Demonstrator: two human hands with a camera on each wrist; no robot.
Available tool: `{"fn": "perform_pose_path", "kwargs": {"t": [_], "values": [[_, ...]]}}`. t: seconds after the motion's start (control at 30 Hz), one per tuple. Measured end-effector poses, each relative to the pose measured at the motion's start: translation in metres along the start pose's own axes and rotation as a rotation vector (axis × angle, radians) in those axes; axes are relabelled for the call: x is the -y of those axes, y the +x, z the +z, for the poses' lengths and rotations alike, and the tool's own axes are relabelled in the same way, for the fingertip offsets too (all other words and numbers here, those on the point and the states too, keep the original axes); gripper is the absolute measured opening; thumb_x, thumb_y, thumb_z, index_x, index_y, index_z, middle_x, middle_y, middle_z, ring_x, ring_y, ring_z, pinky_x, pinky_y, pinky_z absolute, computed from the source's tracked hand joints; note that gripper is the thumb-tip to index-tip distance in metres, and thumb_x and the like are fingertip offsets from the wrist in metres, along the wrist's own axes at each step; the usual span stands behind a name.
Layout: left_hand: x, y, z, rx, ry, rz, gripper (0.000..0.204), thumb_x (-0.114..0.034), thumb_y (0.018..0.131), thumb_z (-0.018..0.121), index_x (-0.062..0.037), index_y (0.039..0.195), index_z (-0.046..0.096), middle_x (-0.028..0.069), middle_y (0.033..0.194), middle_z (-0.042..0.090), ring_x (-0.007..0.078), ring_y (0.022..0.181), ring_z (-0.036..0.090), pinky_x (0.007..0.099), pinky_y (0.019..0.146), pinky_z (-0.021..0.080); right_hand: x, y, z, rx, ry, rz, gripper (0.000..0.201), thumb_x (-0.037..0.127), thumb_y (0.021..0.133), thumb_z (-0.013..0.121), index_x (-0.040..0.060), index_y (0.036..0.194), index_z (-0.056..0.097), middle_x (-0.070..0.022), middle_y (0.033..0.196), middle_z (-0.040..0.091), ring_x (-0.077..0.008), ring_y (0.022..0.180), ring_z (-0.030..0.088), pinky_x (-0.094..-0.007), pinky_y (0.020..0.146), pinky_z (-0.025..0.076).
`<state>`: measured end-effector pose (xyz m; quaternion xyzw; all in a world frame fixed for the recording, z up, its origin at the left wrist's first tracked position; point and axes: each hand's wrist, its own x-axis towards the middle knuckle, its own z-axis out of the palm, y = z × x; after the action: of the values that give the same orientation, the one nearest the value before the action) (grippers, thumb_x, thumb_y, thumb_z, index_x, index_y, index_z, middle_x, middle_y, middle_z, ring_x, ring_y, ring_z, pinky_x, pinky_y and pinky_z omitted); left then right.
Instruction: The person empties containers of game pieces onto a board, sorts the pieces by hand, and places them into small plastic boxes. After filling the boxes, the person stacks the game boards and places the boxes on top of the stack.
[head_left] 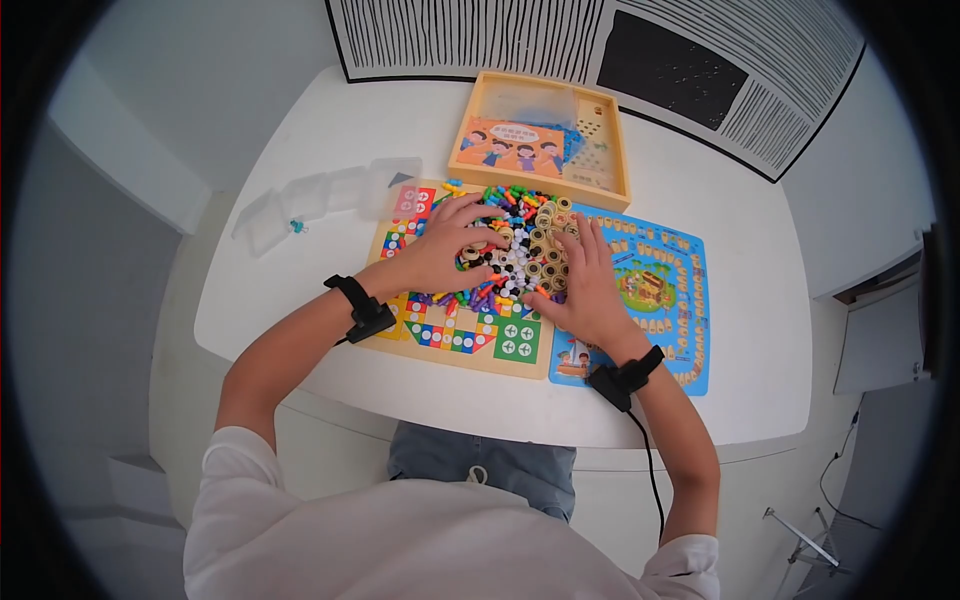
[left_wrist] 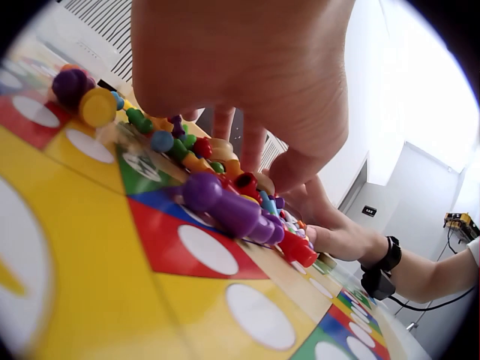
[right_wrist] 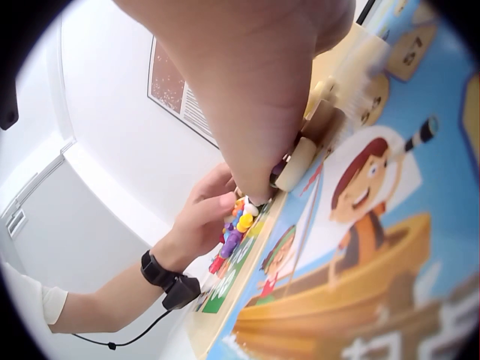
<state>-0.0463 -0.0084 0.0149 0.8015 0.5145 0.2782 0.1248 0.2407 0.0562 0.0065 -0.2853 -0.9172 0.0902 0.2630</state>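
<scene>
A mixed heap of small game pieces (head_left: 513, 258) lies across two game boards, with coloured pawns, black and white beads and round wooden discs (head_left: 547, 272) in it. My left hand (head_left: 438, 250) rests at the heap's left side, fingers spread and slightly bent over the pieces. On the opposite side my right hand (head_left: 590, 290) touches the wooden discs, its fingers extended forward and thumb towards the heap. In the left wrist view a purple pawn (left_wrist: 232, 210) lies on the ludo board (left_wrist: 180, 315) below the palm. A wooden disc (right_wrist: 296, 163) stands on edge beside the right hand.
The blue picture board (head_left: 690, 300) lies to the right. Behind the heap stands a shallow wooden box (head_left: 622, 185) holding an orange booklet (head_left: 510, 145) and a bag of blue pieces. A clear plastic compartment tray (head_left: 330, 192) is at the left.
</scene>
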Motion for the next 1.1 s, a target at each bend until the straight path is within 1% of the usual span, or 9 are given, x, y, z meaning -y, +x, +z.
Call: {"fn": "perform_pose_path", "kwargs": {"t": [0.07,0.1,0.17,0.37,0.47,0.6,0.87,0.97,1.1], "values": [[0.0,-0.006,-0.006,0.057,0.042,-0.025,0.059,-0.038,0.082,0.085,-0.0206,0.137,0.069,0.0131,0.165,0.042,0.0425,0.159,0.02,0.057,0.128,0.022,-0.005,0.0,0.002,0.012,0.065,0.087,0.09,0.05,0.085,0.084,0.0007,0.149,0.045,-0.0364,0.161,0.032,-0.0557,0.152,0.029,-0.062,0.125,0.026],[-0.001,-0.01,-0.007,0.057,0.044,-0.024,0.059,-0.038,0.082,0.085,-0.0206,0.137,0.069,0.0131,0.165,0.042,0.0425,0.159,0.02,0.057,0.128,0.022,-0.007,0.001,0.003,0.054,0.069,0.099,0.092,0.052,0.087,0.083,-0.0003,0.151,0.042,-0.038,0.16,0.032,-0.0563,0.152,0.029,-0.0619,0.125,0.026],[-0.003,-0.016,-0.01,0.117,0.034,-0.131,0.094,-0.051,0.077,0.09,-0.0202,0.157,0.051,0.0183,0.17,0.03,0.0432,0.16,0.017,0.0577,0.129,0.02,-0.008,0.005,0.005,0.095,0.078,0.109,0.094,0.054,0.088,0.081,-0.0014,0.153,0.04,-0.0397,0.16,0.031,-0.057,0.151,0.029,-0.0618,0.125,0.025],[-0.004,-0.008,-0.009,0.224,0.008,-0.144,0.128,-0.058,0.07,0.094,-0.0116,0.168,0.026,0.0206,0.173,0.019,0.0447,0.161,0.011,0.0576,0.13,0.017,-0.01,0.018,0.016,0.095,0.096,0.003,0.094,0.055,0.09,0.079,-0.0018,0.154,0.04,-0.0398,0.159,0.034,-0.0563,0.151,0.03,-0.0595,0.126,0.025],[-0.007,0.0,-0.004,0.23,0.0,-0.154,0.128,-0.049,0.067,0.098,-0.0138,0.168,0.026,0.019,0.173,0.018,0.0413,0.162,0.011,0.0548,0.131,0.018,-0.009,0.023,0.02,0.106,0.079,-0.02,0.094,0.055,0.09,0.079,-0.0014,0.155,0.04,-0.0394,0.16,0.034,-0.0557,0.152,0.03,-0.0596,0.126,0.025],[-0.01,0.01,0.003,0.234,0.015,-0.133,0.129,-0.049,0.067,0.098,-0.0134,0.168,0.025,0.0188,0.173,0.018,0.0408,0.162,0.011,0.0545,0.131,0.018,-0.008,0.03,0.027,0.12,0.14,-0.032,0.094,0.053,0.091,0.078,-0.0009,0.157,0.039,-0.0393,0.16,0.033,-0.0541,0.153,0.029,-0.0593,0.127,0.023],[-0.013,0.024,0.015,0.151,-0.148,-0.07,0.136,-0.043,0.067,0.1,-0.0004,0.166,0.018,0.0225,0.172,0.017,0.0412,0.161,0.015,0.0484,0.13,0.023,-0.007,0.041,0.05,0.046,0.287,-0.053,0.092,0.05,0.095,0.075,-0.002,0.158,0.033,-0.0411,0.164,0.024,-0.0565,0.156,0.019,-0.061,0.128,0.019],[-0.015,0.027,0.019,0.116,-0.242,-0.135,0.138,-0.04,0.066,0.101,0.0007,0.166,0.015,0.0249,0.171,0.019,0.0411,0.161,0.017,0.0486,0.13,0.023,-0.002,0.052,0.055,0.115,0.318,0.007,0.088,0.049,0.098,0.071,-0.0033,0.157,0.032,-0.042,0.165,0.02,-0.0583,0.157,0.014,-0.0602,0.128,0.016],[-0.02,0.03,0.021,0.095,-0.276,-0.197,0.137,-0.037,0.065,0.101,-0.0001,0.166,0.016,0.026,0.17,0.021,0.0408,0.16,0.018,0.0487,0.129,0.024,0.009,0.063,0.055,0.057,0.754,0.207,0.072,0.042,0.106,0.059,-0.0044,0.156,0.034,-0.0395,0.168,0.019,-0.051,0.161,0.013,-0.0534,0.13,0.015]]}}
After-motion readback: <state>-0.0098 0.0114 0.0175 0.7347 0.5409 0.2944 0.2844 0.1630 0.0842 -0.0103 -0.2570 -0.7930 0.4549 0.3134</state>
